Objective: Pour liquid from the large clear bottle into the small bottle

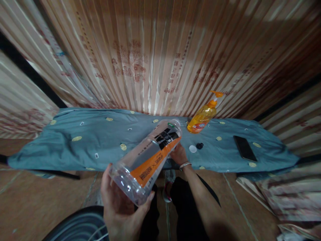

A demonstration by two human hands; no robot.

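Observation:
I hold a large clear plastic bottle (pixel 147 157) with an orange and black label, tilted with its base toward me and its neck toward the table. My left hand (pixel 120 207) cups the base, fingers wrapped round it. My right hand (pixel 178 154), a bangle at its wrist, grips the bottle near its upper end. A white cap (pixel 192 149) and a small black cap (pixel 199 146) lie on the blue cloth just right of that hand.
A low table under a blue-grey dotted cloth (pixel 95 140) stands against a striped curtain. On it stand an orange pump bottle (pixel 202 117) and a black phone (pixel 244 148). A dark round object (pixel 80 226) lies at the lower left on the brown floor.

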